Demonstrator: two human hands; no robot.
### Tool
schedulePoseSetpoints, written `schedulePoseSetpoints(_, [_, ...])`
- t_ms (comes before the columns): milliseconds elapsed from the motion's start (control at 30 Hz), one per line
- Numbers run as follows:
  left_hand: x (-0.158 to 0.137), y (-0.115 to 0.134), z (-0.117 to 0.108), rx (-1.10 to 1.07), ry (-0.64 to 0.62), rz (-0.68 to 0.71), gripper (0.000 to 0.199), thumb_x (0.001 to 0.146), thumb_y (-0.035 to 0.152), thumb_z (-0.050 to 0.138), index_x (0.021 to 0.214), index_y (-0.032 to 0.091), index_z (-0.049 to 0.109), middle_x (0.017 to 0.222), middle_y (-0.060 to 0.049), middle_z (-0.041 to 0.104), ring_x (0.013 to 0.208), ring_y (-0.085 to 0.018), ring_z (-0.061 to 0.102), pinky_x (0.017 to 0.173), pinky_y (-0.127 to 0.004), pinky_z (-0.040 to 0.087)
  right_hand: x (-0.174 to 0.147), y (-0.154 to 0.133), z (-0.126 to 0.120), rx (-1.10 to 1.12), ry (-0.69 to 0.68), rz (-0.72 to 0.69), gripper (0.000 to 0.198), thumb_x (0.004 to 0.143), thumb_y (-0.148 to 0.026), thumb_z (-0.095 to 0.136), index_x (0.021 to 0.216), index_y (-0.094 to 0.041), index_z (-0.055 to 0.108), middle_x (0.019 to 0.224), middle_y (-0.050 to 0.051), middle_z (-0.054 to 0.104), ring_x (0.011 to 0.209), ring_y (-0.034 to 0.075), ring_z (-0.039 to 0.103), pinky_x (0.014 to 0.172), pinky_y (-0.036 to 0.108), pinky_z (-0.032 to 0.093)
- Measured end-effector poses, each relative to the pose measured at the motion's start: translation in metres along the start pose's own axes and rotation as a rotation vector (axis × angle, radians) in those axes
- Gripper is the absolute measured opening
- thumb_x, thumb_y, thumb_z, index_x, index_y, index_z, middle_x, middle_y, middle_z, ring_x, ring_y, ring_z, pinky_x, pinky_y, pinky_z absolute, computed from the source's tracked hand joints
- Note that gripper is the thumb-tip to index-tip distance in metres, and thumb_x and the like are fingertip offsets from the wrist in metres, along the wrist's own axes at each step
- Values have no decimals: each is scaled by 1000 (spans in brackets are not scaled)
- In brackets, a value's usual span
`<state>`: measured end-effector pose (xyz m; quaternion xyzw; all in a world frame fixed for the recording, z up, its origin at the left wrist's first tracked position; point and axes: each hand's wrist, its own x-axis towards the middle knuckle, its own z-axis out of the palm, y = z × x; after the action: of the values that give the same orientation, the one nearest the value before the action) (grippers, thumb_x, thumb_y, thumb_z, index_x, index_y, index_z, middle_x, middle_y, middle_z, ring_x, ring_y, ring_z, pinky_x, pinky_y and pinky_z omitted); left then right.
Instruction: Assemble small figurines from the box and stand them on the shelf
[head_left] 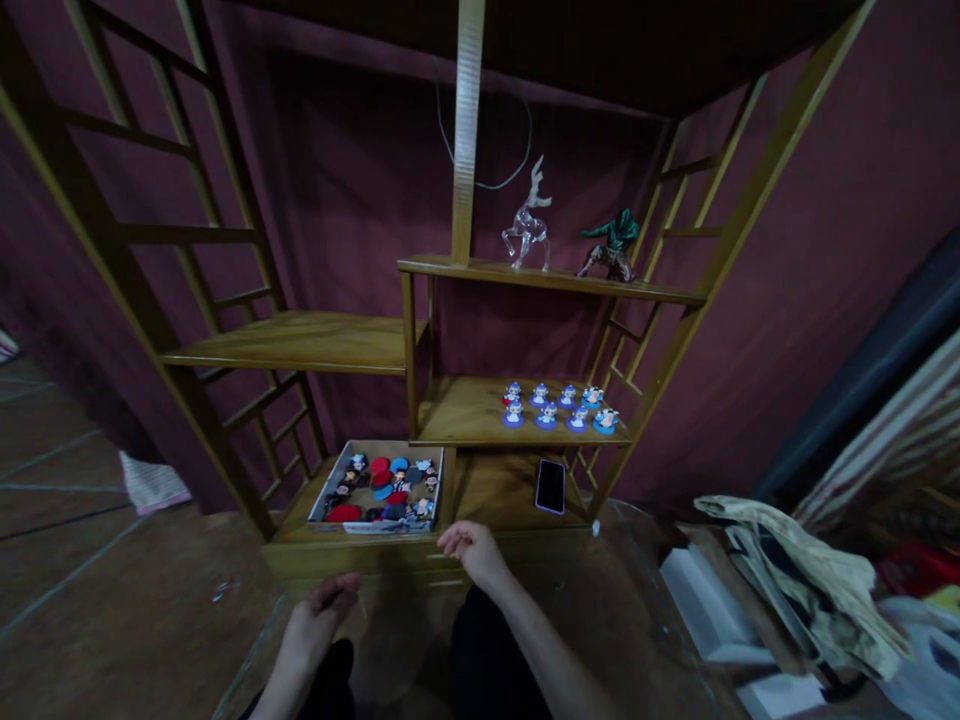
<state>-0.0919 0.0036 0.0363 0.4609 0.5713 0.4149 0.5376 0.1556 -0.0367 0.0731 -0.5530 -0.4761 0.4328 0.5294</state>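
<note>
My left hand (pixel 321 612) hovers in front of the low shelf unit, below the box, its fingers loosely bent and apart with nothing visible in them. Near the box's lower right corner is my right hand (pixel 474 552), fingers half curled and also without a visible object. The shallow cardboard box (pixel 324 500) rests on the bottom shelf and holds several small figurines with red, blue and dark round bases. On the shelf above, to the right, small figurines (pixel 547 412) stand in two rows, mostly on purple or blue bases, one on red.
A phone (pixel 550 487) lies on the bottom shelf. Higher up stand a clear deer figure (pixel 529 225) and a green-topped action figure (pixel 613 243). The wooden shelf (pixel 300 340) has upright posts around it. Cloth (pixel 806 575) and white boxes (pixel 709 605) lie at right.
</note>
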Motion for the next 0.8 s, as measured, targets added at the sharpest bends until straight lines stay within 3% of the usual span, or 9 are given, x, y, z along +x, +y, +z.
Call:
schedulePoseSetpoints(267, [3,26,37,-246,-9,-29,41,42,37,80,73,13,68,63,-4,65,57,-15,58,54,-25,45,13,30,35,-55,-92,36,39,52,-1,34,69,-16,66,58,-2,59,55,10,50,55,20,36])
schedulePoseSetpoints(400, [21,31,27,-473,140,-46,32,47,24,78,74,11,66,68,-6,66,60,-13,60,61,-25,47,18,53,46,-94,-159,69,36,56,-3,37,73,-17,66,61,-1,61,56,11,52,56,21,38])
schedulePoseSetpoints(533, [44,41,12,-605,261,-45,20,58,10,69,78,10,66,70,-7,66,57,-11,60,56,-21,46,29,59,59,-104,-233,94,30,64,-11,41,79,-18,65,72,2,65,64,13,56,53,21,40])
schedulePoseSetpoints(800, [102,58,4,-852,385,-68,25,67,-6,52,83,11,62,71,-6,64,54,-8,60,48,-16,47,93,53,78,-161,-140,15,23,69,-22,44,80,-20,64,83,3,66,75,17,60,59,26,48])
